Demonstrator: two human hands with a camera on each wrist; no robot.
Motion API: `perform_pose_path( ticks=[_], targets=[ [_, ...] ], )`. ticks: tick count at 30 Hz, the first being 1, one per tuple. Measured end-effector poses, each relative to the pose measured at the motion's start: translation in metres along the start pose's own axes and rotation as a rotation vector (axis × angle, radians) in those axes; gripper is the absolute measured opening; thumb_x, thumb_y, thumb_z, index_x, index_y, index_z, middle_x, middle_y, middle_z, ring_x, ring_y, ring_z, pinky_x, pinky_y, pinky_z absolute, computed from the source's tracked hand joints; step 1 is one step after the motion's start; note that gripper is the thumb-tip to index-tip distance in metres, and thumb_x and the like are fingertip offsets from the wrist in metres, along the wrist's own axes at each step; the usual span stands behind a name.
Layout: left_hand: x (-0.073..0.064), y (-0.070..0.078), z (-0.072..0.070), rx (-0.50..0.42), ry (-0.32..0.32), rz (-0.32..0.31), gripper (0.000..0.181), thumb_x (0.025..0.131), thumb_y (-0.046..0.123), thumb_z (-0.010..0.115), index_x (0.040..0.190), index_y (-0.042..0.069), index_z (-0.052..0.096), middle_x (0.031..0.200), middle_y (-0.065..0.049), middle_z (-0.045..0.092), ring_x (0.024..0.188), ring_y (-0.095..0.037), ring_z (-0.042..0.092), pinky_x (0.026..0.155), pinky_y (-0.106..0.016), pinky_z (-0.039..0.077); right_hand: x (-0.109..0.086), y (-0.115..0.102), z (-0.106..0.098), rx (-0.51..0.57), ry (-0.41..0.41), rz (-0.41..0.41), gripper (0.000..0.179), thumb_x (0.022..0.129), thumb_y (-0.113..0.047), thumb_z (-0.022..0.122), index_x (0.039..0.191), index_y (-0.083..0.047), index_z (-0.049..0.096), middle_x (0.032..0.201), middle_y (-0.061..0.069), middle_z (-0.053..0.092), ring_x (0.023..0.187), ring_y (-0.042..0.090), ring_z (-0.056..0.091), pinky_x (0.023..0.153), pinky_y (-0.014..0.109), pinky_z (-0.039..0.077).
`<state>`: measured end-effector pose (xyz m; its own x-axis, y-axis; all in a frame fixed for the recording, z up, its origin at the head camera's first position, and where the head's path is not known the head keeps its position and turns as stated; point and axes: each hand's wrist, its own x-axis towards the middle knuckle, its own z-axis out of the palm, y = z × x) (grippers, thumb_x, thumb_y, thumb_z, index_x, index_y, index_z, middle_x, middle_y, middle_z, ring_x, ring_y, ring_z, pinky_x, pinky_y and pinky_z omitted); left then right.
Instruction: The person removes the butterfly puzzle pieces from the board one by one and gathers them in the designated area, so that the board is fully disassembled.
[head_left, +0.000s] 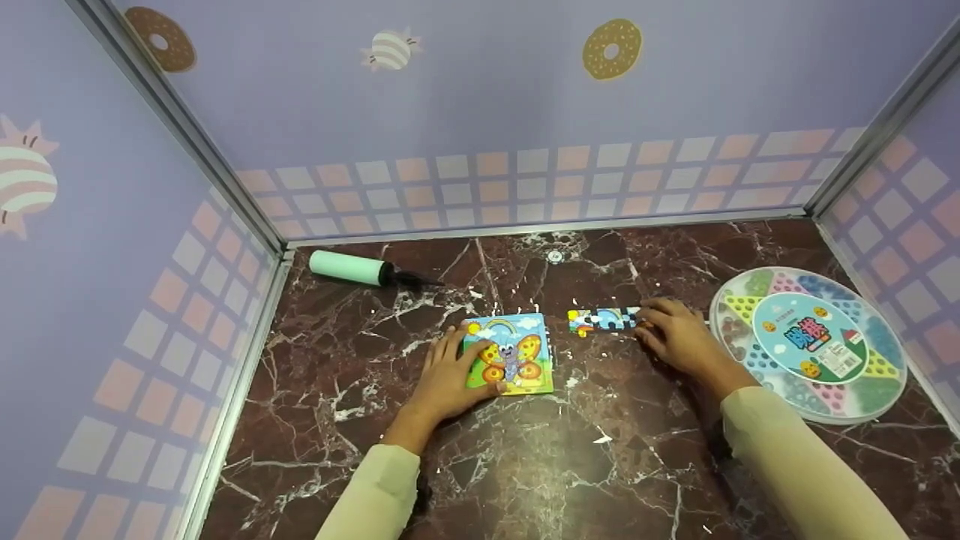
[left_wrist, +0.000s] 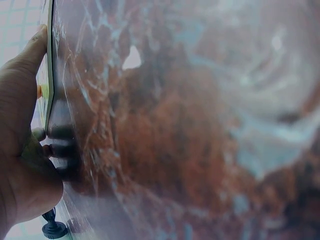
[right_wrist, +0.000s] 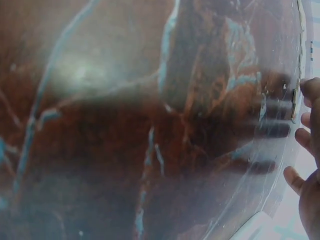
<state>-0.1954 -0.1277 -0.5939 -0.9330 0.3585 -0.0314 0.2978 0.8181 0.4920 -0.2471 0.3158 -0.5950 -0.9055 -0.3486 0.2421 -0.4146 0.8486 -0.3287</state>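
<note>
A square butterfly picture board (head_left: 517, 349) lies flat on the dark marbled table. My left hand (head_left: 450, 379) rests at its left side, fingers spread over the upper left edge and thumb near the bottom edge. In the left wrist view the board (left_wrist: 50, 75) shows edge-on beside my thumb. To the right, a short row of jigsaw pieces (head_left: 611, 319) with sun, rainbow and cloud parts lies on the table. My right hand (head_left: 679, 334) has its fingertips on the row's right end, which they partly hide. In the right wrist view its fingers (right_wrist: 304, 140) stand apart.
A mint-green hand pump (head_left: 349, 268) with a black nozzle lies at the back left. The round board-game case (head_left: 885, 337) sits close to my right forearm. A small round disc (head_left: 555, 257) lies near the back wall (head_left: 495, 97). Patterned panels enclose the table.
</note>
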Motion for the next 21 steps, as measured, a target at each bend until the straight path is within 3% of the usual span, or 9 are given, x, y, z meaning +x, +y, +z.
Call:
perform_pose_path(
  ticks=[10, 21],
  targets=[
    [-0.001, 0.0, 0.001, -0.003, -0.002, -0.005, 0.084, 0.096, 0.069, 0.073, 0.164, 0.024, 0.054, 0.183, -0.02, 0.024, 0.172, -0.048, 0.014, 0.138, -0.07, 0.01, 0.01, -0.021, 0.01, -0.035, -0.019, -0.044, 0.047, 0.105, -0.038, 0.076, 0.144, -0.012, 0.073, 0.148, 0.017, 0.069, 0.138, 0.044, 0.061, 0.111, 0.081, 0.045],
    [0.001, 0.001, 0.0, -0.018, 0.002, -0.009, 0.083, 0.095, 0.068, 0.075, 0.163, 0.024, 0.055, 0.183, -0.02, 0.025, 0.172, -0.048, 0.014, 0.138, -0.071, 0.01, 0.024, -0.056, 0.021, -0.013, -0.065, -0.091, 0.051, 0.106, -0.042, 0.075, 0.147, -0.012, 0.072, 0.149, 0.013, 0.068, 0.14, 0.04, 0.06, 0.112, 0.08, 0.044]
  ],
)
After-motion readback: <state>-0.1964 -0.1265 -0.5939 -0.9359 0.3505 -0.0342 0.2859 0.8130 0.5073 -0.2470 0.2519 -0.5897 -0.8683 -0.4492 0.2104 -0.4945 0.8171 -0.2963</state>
